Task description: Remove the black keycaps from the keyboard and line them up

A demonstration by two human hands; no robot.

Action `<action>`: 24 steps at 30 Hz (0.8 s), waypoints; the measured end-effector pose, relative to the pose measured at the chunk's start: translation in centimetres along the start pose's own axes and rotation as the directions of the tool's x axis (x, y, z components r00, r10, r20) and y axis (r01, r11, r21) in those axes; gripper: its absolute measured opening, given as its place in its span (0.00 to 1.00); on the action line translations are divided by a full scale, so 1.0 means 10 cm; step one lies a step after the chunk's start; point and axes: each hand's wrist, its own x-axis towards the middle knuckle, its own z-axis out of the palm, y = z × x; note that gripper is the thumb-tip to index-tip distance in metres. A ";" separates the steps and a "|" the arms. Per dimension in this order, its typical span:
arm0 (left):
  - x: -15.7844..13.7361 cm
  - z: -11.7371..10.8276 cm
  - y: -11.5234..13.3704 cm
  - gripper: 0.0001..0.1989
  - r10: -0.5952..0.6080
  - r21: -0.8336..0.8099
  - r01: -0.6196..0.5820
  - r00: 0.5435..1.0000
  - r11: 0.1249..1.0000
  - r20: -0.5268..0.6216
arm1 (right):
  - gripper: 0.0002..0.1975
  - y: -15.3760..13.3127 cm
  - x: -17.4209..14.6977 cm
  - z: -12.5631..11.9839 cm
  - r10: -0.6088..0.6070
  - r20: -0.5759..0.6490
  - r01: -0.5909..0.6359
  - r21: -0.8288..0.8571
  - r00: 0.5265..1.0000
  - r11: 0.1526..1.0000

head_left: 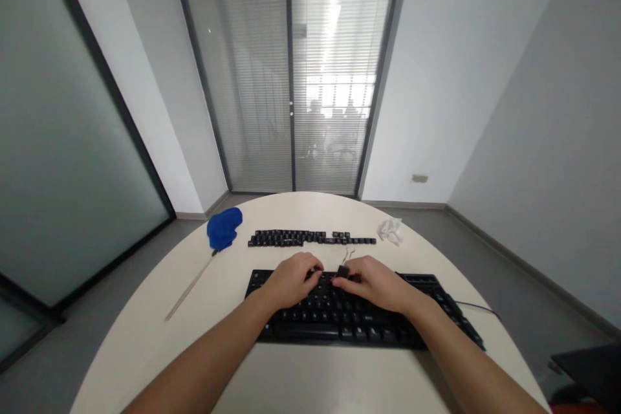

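A black keyboard [320, 331] lies across the near part of the table, partly hidden under both forearms. Over its upper rows, my left hand [292, 279] rests with fingers curled and thumb close to the fingertips; whatever may be between them is too small to make out. Just to its right, my right hand [371, 281] is closed on a small black keycap puller [343, 270], whose thin wire ends seem to point toward the far side. Beyond the hands, loose black keycaps [281, 237] are laid out in rows.
A blue cloth [224, 228] lies at the left by a thin wooden stick [191, 286]. Crumpled white tissue [391, 231] sits at the far right of the round table [145, 349]. A cable [478, 306] runs off the keyboard's right side. A dark object [589, 369] stands beyond the right edge.
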 end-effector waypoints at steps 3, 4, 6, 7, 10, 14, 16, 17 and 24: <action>-0.03 -0.04 -0.01 0.06 0.018 -0.021 -0.018 0.999 1.000 -0.028 | 0.24 0.03 0.02 0.05 0.019 -0.009 -0.019 0.005 1.000 1.000; -0.04 -0.05 0.00 0.06 0.032 -0.025 -0.033 0.999 0.999 -0.035 | 0.24 0.04 0.02 0.06 0.018 -0.011 -0.017 0.028 1.000 0.999; -0.04 -0.07 0.03 0.06 0.070 -0.038 -0.072 0.997 0.997 -0.043 | 0.24 0.05 0.03 0.08 0.015 -0.015 -0.014 0.081 1.000 0.997; -0.04 -0.07 0.04 0.06 0.091 -0.047 -0.093 0.995 0.995 -0.042 | 0.24 0.05 0.03 0.09 0.016 -0.012 -0.015 0.104 1.000 0.994; -0.04 -0.10 0.08 0.05 0.155 -0.075 -0.155 0.988 0.985 -0.012 | 0.24 0.07 0.03 0.10 0.018 0.014 -0.020 0.163 1.000 0.986; -0.05 -0.11 0.09 0.06 0.198 -0.111 -0.195 0.980 0.975 0.019 | 0.24 0.11 0.04 0.10 0.014 0.018 -0.018 0.256 1.000 0.967; -0.05 -0.11 0.08 0.07 0.204 -0.127 -0.200 0.979 0.972 0.022 | 0.23 0.13 0.05 0.10 0.025 0.006 -0.025 0.303 1.000 0.953; -0.05 -0.11 0.07 0.07 0.205 -0.133 -0.200 0.978 0.971 0.027 | 0.23 0.14 0.06 0.11 0.032 0.001 -0.030 0.324 1.000 0.946; -0.03 -0.07 0.02 0.08 0.161 -0.166 -0.155 0.987 0.974 0.023 | 0.22 0.16 0.07 0.14 0.053 -0.065 -0.020 0.429 0.997 0.903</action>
